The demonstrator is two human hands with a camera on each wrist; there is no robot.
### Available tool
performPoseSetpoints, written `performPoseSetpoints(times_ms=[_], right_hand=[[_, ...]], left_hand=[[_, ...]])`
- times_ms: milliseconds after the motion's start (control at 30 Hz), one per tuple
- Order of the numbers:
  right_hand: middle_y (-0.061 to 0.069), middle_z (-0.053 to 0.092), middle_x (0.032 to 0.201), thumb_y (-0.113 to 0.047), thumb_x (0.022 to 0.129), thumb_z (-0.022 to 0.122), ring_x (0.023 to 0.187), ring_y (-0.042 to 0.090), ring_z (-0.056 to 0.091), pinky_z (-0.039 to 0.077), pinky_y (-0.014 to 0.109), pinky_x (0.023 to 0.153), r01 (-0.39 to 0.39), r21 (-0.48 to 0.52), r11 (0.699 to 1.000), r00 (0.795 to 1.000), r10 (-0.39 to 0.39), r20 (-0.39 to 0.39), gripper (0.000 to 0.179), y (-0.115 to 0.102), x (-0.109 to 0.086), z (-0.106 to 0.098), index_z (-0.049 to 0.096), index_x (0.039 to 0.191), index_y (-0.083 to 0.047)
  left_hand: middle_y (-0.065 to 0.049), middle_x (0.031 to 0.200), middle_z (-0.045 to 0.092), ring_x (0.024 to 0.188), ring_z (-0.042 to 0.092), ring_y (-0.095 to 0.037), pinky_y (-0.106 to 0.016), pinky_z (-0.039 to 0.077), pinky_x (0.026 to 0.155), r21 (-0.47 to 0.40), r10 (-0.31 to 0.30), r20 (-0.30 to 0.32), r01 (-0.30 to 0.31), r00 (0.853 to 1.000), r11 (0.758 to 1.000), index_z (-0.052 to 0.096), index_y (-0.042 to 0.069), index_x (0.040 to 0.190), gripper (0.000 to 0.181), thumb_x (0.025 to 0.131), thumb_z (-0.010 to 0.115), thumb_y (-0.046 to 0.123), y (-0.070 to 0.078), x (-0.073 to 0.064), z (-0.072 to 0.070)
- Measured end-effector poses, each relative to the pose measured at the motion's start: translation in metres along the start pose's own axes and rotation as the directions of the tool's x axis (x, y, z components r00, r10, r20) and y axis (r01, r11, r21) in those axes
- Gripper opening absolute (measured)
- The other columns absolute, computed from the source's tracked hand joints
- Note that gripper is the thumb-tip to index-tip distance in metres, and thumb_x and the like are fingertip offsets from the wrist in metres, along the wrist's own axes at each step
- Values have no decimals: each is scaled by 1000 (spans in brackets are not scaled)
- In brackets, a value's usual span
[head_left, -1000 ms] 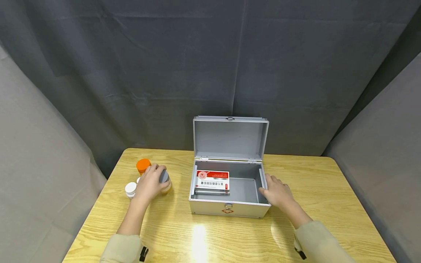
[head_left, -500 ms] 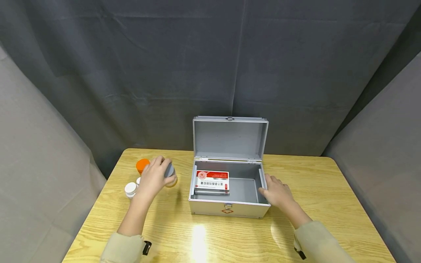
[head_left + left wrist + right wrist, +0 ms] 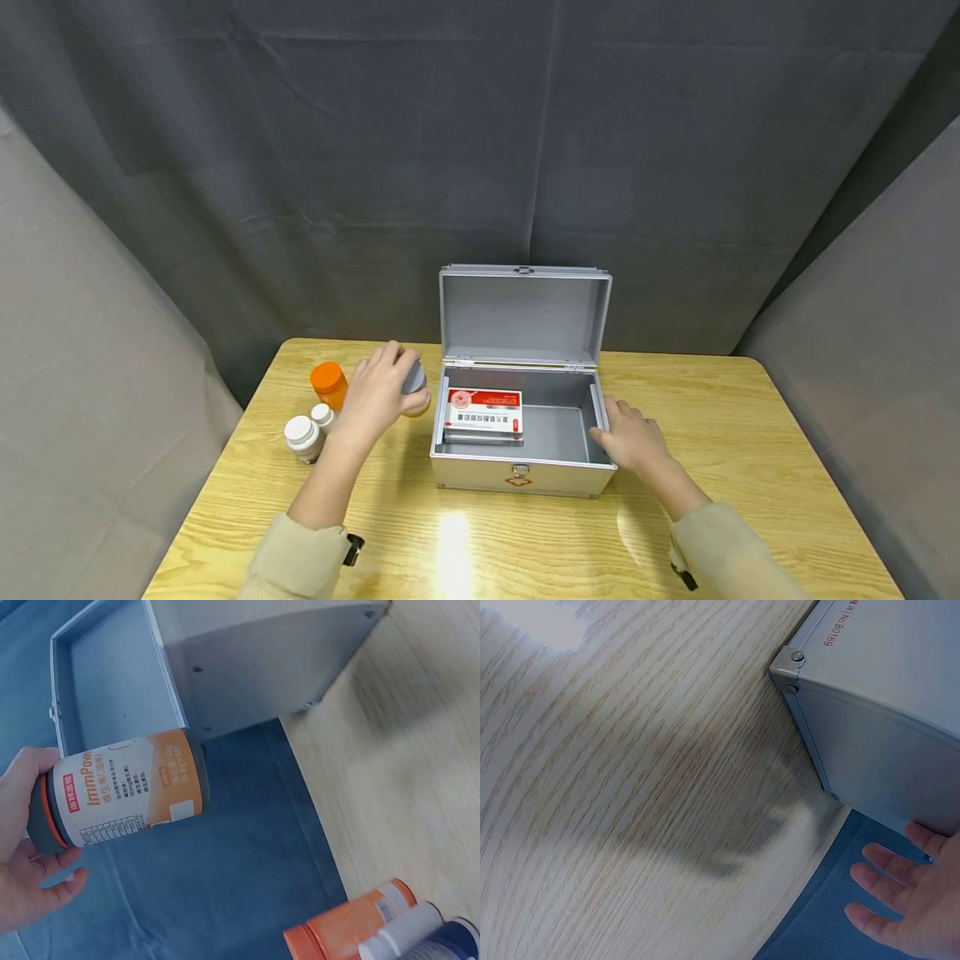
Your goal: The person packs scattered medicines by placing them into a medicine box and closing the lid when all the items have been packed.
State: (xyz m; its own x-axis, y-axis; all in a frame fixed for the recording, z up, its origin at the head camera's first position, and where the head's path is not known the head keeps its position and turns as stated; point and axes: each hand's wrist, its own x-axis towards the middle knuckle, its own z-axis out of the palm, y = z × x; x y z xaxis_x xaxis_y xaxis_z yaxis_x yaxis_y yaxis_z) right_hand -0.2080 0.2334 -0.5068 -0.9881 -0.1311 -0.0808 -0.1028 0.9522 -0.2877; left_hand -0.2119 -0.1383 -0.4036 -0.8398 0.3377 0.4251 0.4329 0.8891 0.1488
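Note:
My left hand point(image 3: 375, 396) grips a vitamin bottle point(image 3: 127, 791) by its grey lid point(image 3: 414, 379), lifted over the table just left of the case. In the left wrist view its white and orange label shows, with thumb and fingers around the lid end. An aluminium medicine case point(image 3: 525, 479) stands with its lid raised. Inside, at the left, lies a red and white medicine box point(image 3: 483, 414). My right hand point(image 3: 633, 437) rests at the case's right wall, thumb at the rim. Its other fingers point(image 3: 874, 881) are spread beside the outer wall in the right wrist view.
Left on the table point(image 3: 525, 550) stand an orange bottle point(image 3: 330, 385), a small white bottle point(image 3: 322, 414) and a larger white-capped bottle point(image 3: 302, 433), close together. A dark curtain point(image 3: 480, 167) hangs behind the table, with pale cloth at both sides.
My left hand has carried the vitamin bottle up and to the right, away from the other bottles toward the case, leaving them in fuller view. My right hand has stayed at the case.

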Motion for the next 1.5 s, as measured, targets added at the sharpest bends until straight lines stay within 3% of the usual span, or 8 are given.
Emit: performPoseSetpoints(times_ms=[233, 733, 1200, 1500], right_hand=[[31, 38, 132, -38, 88, 46, 118, 50, 37, 29, 66, 89, -6, 3, 1000, 1000, 6, 9, 66, 0, 0, 0, 30, 136, 3], [31, 38, 132, -39, 88, 45, 119, 49, 37, 29, 66, 90, -8, 6, 1000, 1000, 8, 21, 66, -1, 0, 0, 30, 137, 4], [31, 39, 131, -37, 87, 46, 117, 50, 38, 29, 67, 88, -5, 7, 1000, 1000, 5, 5, 65, -2, 0, -1, 32, 136, 3], [31, 40, 130, -37, 87, 47, 116, 49, 39, 30, 67, 88, -1, 9, 1000, 1000, 1, -2, 64, -1, -1, -1, 33, 135, 4]], left_hand=[[-7, 99, 52, 88, 49, -24, -38, 43, 71, -3, 58, -5, -58, 998, 998, 59, 11, 111, 46, 71, 72, 30, 18, 14, 2], [-4, 98, 52, 87, 47, -20, -30, 40, 69, 7, 190, 71, -191, 979, 982, 58, 13, 112, 45, 74, 69, 33, 51, 39, 21], [-1, 103, 52, 93, 49, -18, -32, 43, 75, 0, 266, 169, -270, 949, 963, 57, 18, 115, 48, 74, 69, 41, 78, 59, 48], [-1, 108, 53, 96, 49, -16, -31, 44, 79, 2, 307, 205, -314, 930, 950, 55, 19, 119, 50, 77, 65, 44, 87, 66, 72]])
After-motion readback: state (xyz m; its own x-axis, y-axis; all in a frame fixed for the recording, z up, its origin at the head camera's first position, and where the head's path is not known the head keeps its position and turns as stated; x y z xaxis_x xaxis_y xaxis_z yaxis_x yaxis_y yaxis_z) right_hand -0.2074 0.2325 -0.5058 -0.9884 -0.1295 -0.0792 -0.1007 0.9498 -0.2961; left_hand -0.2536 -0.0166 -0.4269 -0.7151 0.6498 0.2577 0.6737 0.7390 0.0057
